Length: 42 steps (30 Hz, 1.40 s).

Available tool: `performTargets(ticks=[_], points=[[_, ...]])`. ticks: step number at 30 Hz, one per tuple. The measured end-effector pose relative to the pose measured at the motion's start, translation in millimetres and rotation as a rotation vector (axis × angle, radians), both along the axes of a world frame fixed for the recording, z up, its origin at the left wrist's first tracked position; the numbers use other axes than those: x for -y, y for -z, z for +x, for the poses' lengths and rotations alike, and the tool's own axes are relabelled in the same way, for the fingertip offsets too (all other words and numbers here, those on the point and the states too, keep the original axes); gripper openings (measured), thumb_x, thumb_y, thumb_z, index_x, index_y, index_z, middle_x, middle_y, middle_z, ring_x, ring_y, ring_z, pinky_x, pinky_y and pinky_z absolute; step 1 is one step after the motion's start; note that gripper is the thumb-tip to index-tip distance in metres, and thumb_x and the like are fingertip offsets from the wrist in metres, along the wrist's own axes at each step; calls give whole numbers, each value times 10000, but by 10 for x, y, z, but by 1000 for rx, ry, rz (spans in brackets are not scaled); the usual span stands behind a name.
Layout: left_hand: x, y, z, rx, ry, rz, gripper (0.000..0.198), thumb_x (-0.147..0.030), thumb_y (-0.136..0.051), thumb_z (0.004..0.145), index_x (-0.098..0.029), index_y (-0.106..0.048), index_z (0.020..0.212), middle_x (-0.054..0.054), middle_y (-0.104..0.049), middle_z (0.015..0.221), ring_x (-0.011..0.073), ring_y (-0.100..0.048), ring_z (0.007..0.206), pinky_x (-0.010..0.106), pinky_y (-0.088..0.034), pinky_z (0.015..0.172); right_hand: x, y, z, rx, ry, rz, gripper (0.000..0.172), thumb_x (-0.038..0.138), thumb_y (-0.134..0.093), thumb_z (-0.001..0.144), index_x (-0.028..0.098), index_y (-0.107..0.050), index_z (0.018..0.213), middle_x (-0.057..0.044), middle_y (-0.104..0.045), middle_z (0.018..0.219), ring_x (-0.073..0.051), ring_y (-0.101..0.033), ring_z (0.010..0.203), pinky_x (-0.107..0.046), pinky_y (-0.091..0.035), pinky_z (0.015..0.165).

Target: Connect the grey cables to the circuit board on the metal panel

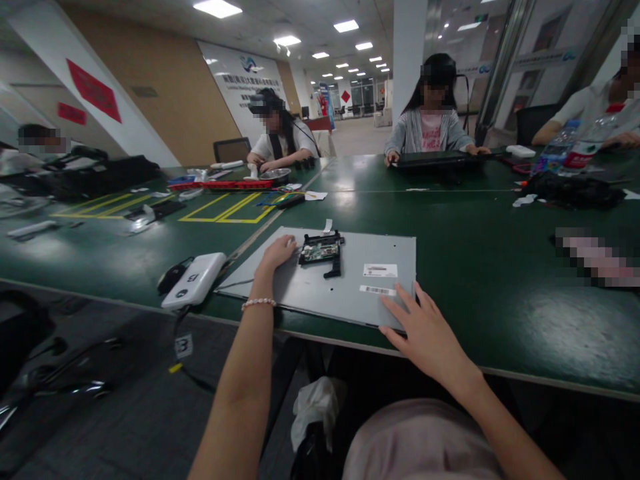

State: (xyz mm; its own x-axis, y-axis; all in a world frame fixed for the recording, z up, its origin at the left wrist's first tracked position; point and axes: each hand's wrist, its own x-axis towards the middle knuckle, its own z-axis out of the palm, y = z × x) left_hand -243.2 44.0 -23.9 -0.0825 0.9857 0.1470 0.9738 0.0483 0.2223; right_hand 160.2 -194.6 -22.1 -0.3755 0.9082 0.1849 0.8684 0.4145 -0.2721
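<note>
A flat grey metal-backed panel (350, 300), like the back of a display screen, lies on the table in front of me. On it sits a black plastic bracket (333, 267) with a green circuit board (320, 251) in it. My left hand (277, 255) rests on the panel just left of the bracket, fingers stretched forward and slightly bent. Over the panel's front right corner, my right hand (423, 327) lies with its fingers spread, close to a white barcode label (379, 291). A second label (380, 270) is a little farther back.
A white device (195, 280) with a cable stands left of the panel at the table's edge. Across the green table (475, 280), several people sit at work; one holds a dark flat panel (435, 160). A red strip-shaped thing (225, 185) and bottles (560, 147) stand farther back.
</note>
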Motion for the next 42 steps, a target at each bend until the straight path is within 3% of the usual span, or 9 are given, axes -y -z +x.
performTargets(ticks=[6, 11, 13, 16, 23, 29, 33, 37, 42], points=[[14, -16, -17, 173, -89, 141, 388, -319, -513, 805, -160, -706, 1101, 102, -707, 1135, 263, -631, 1062, 323, -468, 919, 131, 65, 49, 12, -6, 29, 553, 505, -488, 944, 285, -463, 1450, -74, -385, 1542, -402, -254, 1424, -527, -307, 1120], [54, -87, 20, 575, -159, 202, 305, -307, -589, 707, -139, -734, 917, 99, -745, 917, 228, -678, 875, 308, -520, 790, 154, 101, 73, 14, -14, 50, 544, 513, -478, 946, 284, -479, 1440, -70, -404, 1530, -396, -276, 1412, -536, -321, 1110], [81, -106, 50, 668, -107, 185, 309, -317, -649, 670, -140, -731, 911, 102, -746, 900, 222, -684, 850, 316, -528, 794, 152, 97, 73, 13, -16, 55, 541, 507, -483, 945, 283, -482, 1437, -73, -410, 1526, -397, -278, 1411, -536, -322, 1108], [96, -97, 104, 579, 5, 161, 354, -292, -659, 675, -148, -726, 991, 106, -743, 993, 237, -683, 926, 345, -517, 875, 153, 81, 69, 9, -16, 51, 547, 509, -496, 939, 283, -484, 1436, -77, -405, 1529, -399, -281, 1409, -537, -323, 1105], [50, -44, 251, 174, 264, 88, 460, -170, -433, 811, -193, -685, 1195, 71, -649, 1283, 227, -578, 1210, 322, -391, 1067, 165, 47, 57, 3, -13, 55, 536, 505, -493, 941, 268, -504, 1422, -87, -417, 1520, -401, -285, 1406, -532, -325, 1103], [107, -92, 315, 177, 271, 18, 462, -220, -441, 844, -233, -644, 1258, 34, -626, 1321, 220, -563, 1228, 309, -384, 1070, 154, 86, 62, 12, -13, 55, 548, 521, -482, 939, 281, -487, 1432, -77, -409, 1526, -399, -284, 1408, -537, -330, 1099], [99, -89, 317, 215, 212, 95, 410, -266, -427, 859, -195, -699, 1159, 61, -668, 1249, 222, -585, 1182, 309, -398, 1056, 154, 95, 61, 15, -10, 64, 547, 512, -477, 942, 280, -481, 1437, -79, -406, 1527, -397, -277, 1413, -533, -332, 1099], [111, -115, 308, 277, 115, 148, 369, -361, -532, 806, -176, -731, 1057, 83, -717, 1109, 240, -636, 1024, 328, -475, 950, 152, 97, 66, 12, -14, 64, 545, 517, -487, 936, 283, -493, 1429, -78, -418, 1520, -399, -292, 1406, -533, -332, 1100], [147, -157, 278, 367, 140, 52, 373, -392, -639, 687, -174, -751, 967, 66, -739, 929, 230, -653, 846, 315, -512, 789, 163, 81, 69, 17, -13, 64, 546, 513, -479, 941, 277, -485, 1434, -81, -409, 1527, -399, -277, 1412, -535, -333, 1098]])
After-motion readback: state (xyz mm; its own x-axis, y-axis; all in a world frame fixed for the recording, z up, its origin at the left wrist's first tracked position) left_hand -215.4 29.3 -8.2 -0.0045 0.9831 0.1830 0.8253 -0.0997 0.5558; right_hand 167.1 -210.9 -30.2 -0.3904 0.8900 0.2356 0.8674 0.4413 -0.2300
